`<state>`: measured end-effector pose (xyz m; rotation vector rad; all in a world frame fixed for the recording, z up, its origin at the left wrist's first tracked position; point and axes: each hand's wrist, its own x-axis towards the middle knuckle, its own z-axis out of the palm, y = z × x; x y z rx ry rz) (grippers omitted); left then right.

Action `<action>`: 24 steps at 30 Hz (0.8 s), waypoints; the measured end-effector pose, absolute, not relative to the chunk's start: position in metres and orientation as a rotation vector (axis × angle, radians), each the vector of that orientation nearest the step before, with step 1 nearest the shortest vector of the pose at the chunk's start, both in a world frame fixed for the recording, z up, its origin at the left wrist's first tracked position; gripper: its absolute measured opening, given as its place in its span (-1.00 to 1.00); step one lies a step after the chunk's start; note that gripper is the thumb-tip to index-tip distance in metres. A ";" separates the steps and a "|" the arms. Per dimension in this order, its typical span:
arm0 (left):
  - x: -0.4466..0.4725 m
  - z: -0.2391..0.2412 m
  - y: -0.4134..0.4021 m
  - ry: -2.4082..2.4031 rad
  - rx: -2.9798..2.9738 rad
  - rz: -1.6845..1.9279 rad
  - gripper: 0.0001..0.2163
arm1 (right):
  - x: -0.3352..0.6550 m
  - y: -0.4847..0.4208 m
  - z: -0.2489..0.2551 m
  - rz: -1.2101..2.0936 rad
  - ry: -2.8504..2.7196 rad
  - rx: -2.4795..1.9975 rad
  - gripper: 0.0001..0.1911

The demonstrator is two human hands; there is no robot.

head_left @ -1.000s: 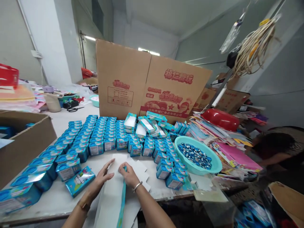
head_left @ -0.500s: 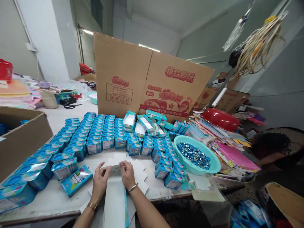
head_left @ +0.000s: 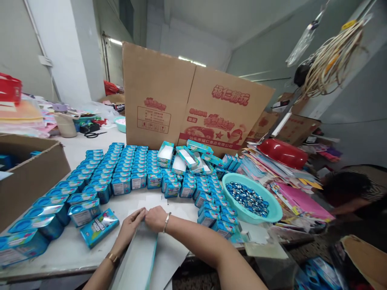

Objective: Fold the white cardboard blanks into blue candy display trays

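Note:
Both hands meet at the far end of a long cardboard tray (head_left: 137, 257), white inside with a blue edge. My left hand (head_left: 133, 222) pinches its far left corner. Beside it, my right hand (head_left: 155, 218) is closed on the same end, knuckles up; the fingertips are hidden. Under the tray lie flat white cardboard sheets (head_left: 172, 253). A blue candy box (head_left: 99, 227) lies on its side left of my left hand. Rows of small blue boxes (head_left: 138, 180) stand beyond the hands.
Finished-looking trays (head_left: 165, 153) are piled before a large carton (head_left: 157, 92). A turquoise basin (head_left: 272, 215) of blue shiny pieces stands right, near paper stacks and a red basin (head_left: 282, 153). An open carton (head_left: 33, 177) sits left. A person (head_left: 356, 185) bends at far right.
My right hand has moved left and turned over toward my left hand, its forearm now crossing lower right. The tray's far end has shifted slightly left and the tray slants more.

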<state>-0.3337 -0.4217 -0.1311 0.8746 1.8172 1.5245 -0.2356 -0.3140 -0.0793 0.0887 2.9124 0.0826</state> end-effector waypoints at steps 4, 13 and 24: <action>-0.346 -0.122 -0.432 2.011 1.139 1.170 -0.43 | -0.238 -0.325 -0.084 0.041 2.888 0.214 -0.74; -0.312 -0.095 -0.461 2.249 1.914 0.070 -0.36 | -0.173 -0.296 -0.068 -0.537 2.798 0.452 -0.69; -0.325 -0.088 -0.477 2.112 1.820 0.426 -0.63 | -0.175 -0.311 -0.089 -0.364 3.173 0.352 -0.71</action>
